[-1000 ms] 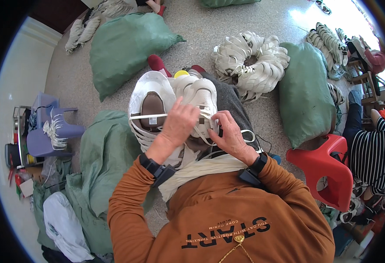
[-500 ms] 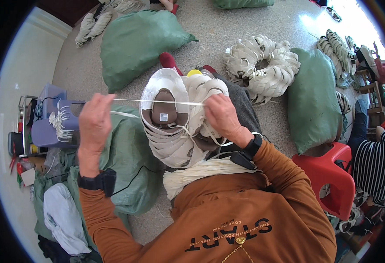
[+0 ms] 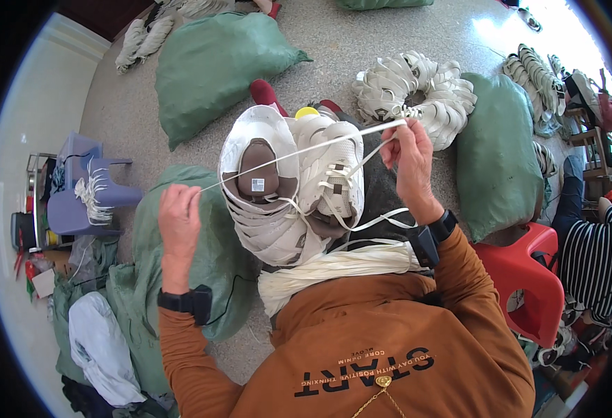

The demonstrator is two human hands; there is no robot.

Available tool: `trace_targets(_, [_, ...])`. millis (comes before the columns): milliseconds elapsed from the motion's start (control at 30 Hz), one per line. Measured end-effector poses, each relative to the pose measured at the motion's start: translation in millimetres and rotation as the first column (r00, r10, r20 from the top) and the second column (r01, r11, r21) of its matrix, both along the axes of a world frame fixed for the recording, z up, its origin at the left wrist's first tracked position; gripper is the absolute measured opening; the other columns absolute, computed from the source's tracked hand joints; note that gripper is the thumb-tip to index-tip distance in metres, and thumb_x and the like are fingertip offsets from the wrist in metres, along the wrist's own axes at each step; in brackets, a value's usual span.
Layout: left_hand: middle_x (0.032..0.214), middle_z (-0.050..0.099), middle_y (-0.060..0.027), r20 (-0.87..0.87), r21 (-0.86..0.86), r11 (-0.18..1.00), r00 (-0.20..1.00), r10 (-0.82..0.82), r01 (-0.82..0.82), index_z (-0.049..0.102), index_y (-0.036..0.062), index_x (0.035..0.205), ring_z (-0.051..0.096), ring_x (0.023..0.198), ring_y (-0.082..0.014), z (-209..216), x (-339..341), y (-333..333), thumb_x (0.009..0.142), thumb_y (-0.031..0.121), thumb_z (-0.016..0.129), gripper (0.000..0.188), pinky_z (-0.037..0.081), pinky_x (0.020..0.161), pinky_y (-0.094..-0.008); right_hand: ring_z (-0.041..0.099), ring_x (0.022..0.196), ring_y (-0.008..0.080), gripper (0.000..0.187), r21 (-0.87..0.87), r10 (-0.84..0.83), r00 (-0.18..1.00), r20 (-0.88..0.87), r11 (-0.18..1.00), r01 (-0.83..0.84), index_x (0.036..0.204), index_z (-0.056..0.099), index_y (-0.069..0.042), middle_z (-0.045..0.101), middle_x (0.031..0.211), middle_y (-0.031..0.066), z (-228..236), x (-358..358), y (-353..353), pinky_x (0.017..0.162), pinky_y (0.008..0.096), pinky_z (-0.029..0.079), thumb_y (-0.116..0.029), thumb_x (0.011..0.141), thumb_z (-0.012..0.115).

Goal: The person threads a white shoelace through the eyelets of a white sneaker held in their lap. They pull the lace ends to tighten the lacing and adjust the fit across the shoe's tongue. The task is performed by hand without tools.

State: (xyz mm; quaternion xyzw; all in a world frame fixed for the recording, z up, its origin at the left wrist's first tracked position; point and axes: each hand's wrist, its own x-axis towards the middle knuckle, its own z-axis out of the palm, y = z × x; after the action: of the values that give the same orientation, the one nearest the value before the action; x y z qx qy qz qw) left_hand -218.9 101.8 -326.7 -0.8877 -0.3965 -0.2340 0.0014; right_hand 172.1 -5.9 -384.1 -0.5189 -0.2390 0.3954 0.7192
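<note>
Where lace [image 3: 320,144] ran level, it now slants, pinched by left grip [image 3: 180,219], right grip [image 3: 413,157]

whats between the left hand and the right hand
In the head view, a white lace stretches straight from the left hand to the right hand, crossing above the pale shoe uppers.

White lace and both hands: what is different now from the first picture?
The left hand moved left, away from the laced shoe; the right hand moved right and forward. The white lace, pinched by both, now stretches taut between them, rising rightward. The red stool and green sacks stayed put.
</note>
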Motion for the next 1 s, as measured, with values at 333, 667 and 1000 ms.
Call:
trace_targets(333, [0.083, 0.069, 0.0013, 0.476, -0.789, 0.559, 0.829, 0.294, 0.256, 0.072, 0.001, 0.098, 0.055, 0.066, -0.0028, -78.6, 142.9, -45.4, 0.096, 0.01, 0.069, 0.01, 0.043, 0.059, -0.0208, 0.065, 0.083, 0.0154, 0.023, 0.126, 0.091, 0.594, 0.799, 0.941, -0.314, 0.116, 0.059, 0.0, 0.065, 0.105, 0.0126, 55.6, -24.4, 63.8, 0.07, 0.0285, 0.053, 0.003, 0.094, 0.053])
trace_targets(667, [0.074, 0.064, 0.0045, 0.5, -0.771, 0.567, 0.827, 0.257, 0.29, 0.074, -0.0004, 0.095, 0.053, 0.068, -0.002, -95.2, 159.5, -35.7, 0.094, 0.01, 0.072, 0.011, 0.044, 0.06, -0.0206, 0.067, 0.067, 0.0368, 0.03, -0.347, 0.537, 0.587, 0.606, 0.843, -0.412, 0.121, 0.061, 0.003, 0.068, 0.076, 0.0203, -13.9, -51.1, -39.1, 0.066, 0.0438, 0.054, -0.003, 0.092, 0.054])
trace_targets(1000, [0.081, 0.064, -0.0064, 0.473, -0.621, 0.735, 0.878, 0.076, 0.271, 0.071, -0.0028, 0.094, 0.059, 0.07, -0.0147, -93.4, 163.0, -42.1, 0.092, 0.007, 0.072, 0.011, 0.049, 0.067, -0.0283, 0.055, 0.052, 0.0104, 0.041, -0.407, 0.689, 0.724, -0.035, 0.651, -0.64, 0.135, 0.051, 0.008, 0.066, 0.076, 0.0084, -8.6, -45.5, -40.0, 0.047, 0.0258, 0.047, -0.006, 0.097, 0.047])
